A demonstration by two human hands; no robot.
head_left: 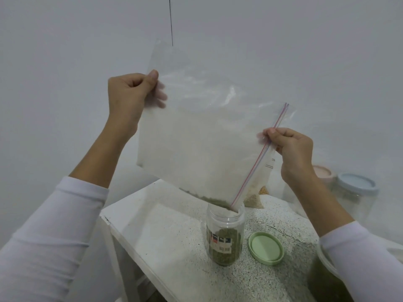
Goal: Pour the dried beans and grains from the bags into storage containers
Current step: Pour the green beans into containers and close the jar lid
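bag (pixel 202 136) pinched between both hands' fingers (pixel 153 76)

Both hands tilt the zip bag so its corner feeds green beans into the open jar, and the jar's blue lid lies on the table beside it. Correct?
Not quite: the head view shows the lid beside the jar is green, not blue. The rest holds: left hand and right hand tilt the zip bag, feeding green beans into the open jar.

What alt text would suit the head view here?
Two hands tilt a clear zip bag so its last green beans pour from a corner into an open jar on a speckled table. The left hand pinches the raised end, the right hand the zip edge; a green lid lies beside the jar.
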